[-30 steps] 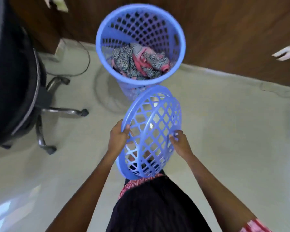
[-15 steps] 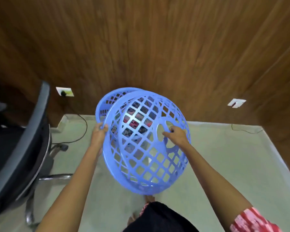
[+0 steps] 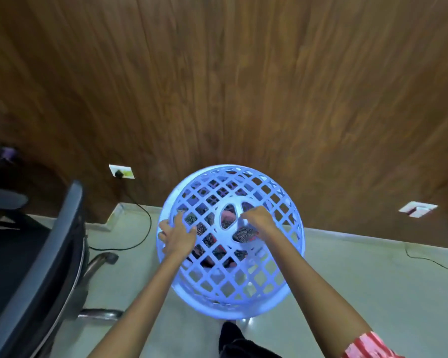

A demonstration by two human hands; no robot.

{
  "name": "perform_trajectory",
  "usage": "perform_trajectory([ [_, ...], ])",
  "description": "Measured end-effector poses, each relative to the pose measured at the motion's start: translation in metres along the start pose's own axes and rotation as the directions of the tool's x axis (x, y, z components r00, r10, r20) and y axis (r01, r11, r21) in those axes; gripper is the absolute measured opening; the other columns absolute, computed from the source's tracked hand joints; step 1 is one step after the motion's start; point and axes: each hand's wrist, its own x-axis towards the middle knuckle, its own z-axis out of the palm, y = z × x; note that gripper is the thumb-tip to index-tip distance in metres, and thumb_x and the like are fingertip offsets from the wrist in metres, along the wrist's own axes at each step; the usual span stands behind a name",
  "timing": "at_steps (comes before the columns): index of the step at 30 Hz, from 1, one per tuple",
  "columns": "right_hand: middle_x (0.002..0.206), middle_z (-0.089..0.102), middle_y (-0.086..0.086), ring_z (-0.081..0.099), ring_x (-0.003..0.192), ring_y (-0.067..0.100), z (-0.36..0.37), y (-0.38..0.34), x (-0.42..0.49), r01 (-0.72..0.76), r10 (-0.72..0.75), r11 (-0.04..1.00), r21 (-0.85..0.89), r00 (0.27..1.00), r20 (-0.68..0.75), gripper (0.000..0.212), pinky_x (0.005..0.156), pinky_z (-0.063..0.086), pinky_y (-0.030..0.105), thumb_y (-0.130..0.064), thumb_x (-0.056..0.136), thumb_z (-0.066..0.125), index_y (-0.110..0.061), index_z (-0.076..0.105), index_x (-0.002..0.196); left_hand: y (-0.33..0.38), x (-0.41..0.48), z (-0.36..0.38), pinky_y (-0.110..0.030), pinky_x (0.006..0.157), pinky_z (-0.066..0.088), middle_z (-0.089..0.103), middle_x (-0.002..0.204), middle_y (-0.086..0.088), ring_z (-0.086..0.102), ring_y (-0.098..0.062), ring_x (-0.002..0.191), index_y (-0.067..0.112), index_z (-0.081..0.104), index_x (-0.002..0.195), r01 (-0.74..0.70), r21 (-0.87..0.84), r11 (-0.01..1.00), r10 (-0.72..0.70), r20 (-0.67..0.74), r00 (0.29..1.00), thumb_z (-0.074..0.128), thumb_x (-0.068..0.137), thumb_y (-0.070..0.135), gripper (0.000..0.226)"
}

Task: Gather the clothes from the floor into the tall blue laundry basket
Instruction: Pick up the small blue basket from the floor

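Fingers (image 3: 164, 226) | left hand (image 3: 177, 237): curled round lid (image 3: 228, 308) edge | right hand (image 3: 259, 219): hooked into lid's centre opening

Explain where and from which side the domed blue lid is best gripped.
From above: hook fingers through the oval openings at the crown of the lid, as the right hand does, with the left hand steadying the left lattice. The dome faces up, so the crown is exposed.

One head-worn camera looks forward and down, close over the lid (image 3: 233, 310), toward the wall (image 3: 217, 86)
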Motion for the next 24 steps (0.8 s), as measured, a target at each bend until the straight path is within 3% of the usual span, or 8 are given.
perform_trajectory([
  [5,0.06,0.017,0.004,0.02,0.054,0.018,0.008,-0.035,0.067,-0.033,0.024,0.997,0.069,0.991,0.128,0.035,0.066,0.027,0.037,-0.017,0.091,0.057,-0.012,0.039,0.06,0.005,0.073,0.001,-0.041,0.09,0.045,0.014,0.149,-0.019,0.03,-0.041,0.129,0.024,0.03,0.141,0.127,-0.03,0.992,-0.124,0.091,0.988,0.051,0.091,0.035,0.056],
  [7,0.058,0.018,0.004,0.019,0.051,0.018,0.01,-0.048,0.09,-0.021,0.001,0.996,0.086,0.975,0.222,0.028,0.058,0.028,0.035,-0.017,0.092,0.054,0.009,0.064,0.097,0.007,0.1,0.002,-0.047,0.09,0.049,0.024,0.146,-0.022,0.041,-0.044,0.123,0.025,0.034,0.14,0.17,-0.009,0.985,-0.167,0.149,0.975,0.053,0.088,0.038,0.056],
  [9,0.056,0.026,0.006,0.025,0.048,0.018,0.013,-0.052,0.11,-0.013,-0.008,0.997,0.081,0.967,0.256,0.043,0.053,0.028,0.03,-0.017,0.094,0.053,0.011,0.049,0.127,0.011,0.114,0.005,-0.048,0.097,0.045,0.013,0.15,-0.019,0.038,-0.041,0.127,0.022,0.036,0.141,0.198,0.019,0.98,-0.198,0.182,0.963,0.051,0.091,0.034,0.054],
  [12,0.091,0.059,0.011,0.056,0.079,0.022,0.017,-0.057,0.141,-0.048,0.012,0.993,0.107,0.948,0.317,0.04,0.074,0.043,0.036,-0.016,0.095,0.053,0.004,0.053,0.129,0.014,0.136,0.017,-0.047,0.102,0.04,0.005,0.153,-0.013,0.029,-0.039,0.135,0.02,0.033,0.145,0.242,0.084,0.967,-0.255,0.212,0.944,0.047,0.094,0.033,0.054],
  [15,0.145,0.045,0.01,0.047,0.128,0.029,0.022,-0.06,0.153,-0.088,0.041,0.99,0.115,0.933,0.357,0.045,0.102,0.039,0.042,-0.018,0.094,0.055,-0.004,0.049,0.136,0.013,0.15,0.023,-0.048,0.096,0.046,0.009,0.153,-0.013,0.037,-0.044,0.13,0.025,0.032,0.145,0.245,0.12,0.962,-0.268,0.242,0.933,0.05,0.092,0.036,0.057],
  [18,0.149,0.04,0.014,0.043,0.132,0.035,0.031,-0.06,0.171,-0.091,0.042,0.99,0.108,0.92,0.39,0.052,0.109,0.037,0.05,-0.016,0.093,0.055,0.003,0.039,0.139,0.01,0.166,0.029,-0.053,0.091,0.045,0.021,0.151,-0.026,0.036,-0.049,0.13,0.024,0.034,0.144,0.253,0.112,0.961,-0.274,0.28,0.92,0.053,0.09,0.038,0.059],
  [21,0.15,0.038,0.005,0.046,0.13,0.032,0.036,-0.065,0.177,-0.099,0.047,0.989,0.11,0.915,0.401,0.044,0.109,0.036,0.048,-0.015,0.094,0.052,0.009,0.046,0.131,0.008,0.175,0.035,-0.048,0.102,0.04,0.014,0.157,-0.019,0.032,-0.04,0.137,0.022,0.026,0.148,0.236,0.161,0.958,-0.277,0.32,0.906,0.05,0.092,0.042,0.064],
  [24,0.146,0.041,0.005,0.045,0.129,0.029,0.043,-0.066,0.183,-0.15,0.075,0.977,0.149,0.906,0.417,0.015,0.104,0.039,0.041,-0.02,0.093,0.055,-0.01,0.062,0.102,0.004,0.183,0.041,-0.051,0.112,0.03,0.011,0.158,-0.015,0.022,-0.036,0.143,0.022,0.02,0.15,0.24,0.192,0.952,-0.296,0.361,0.884,0.049,0.092,0.043,0.068],
])
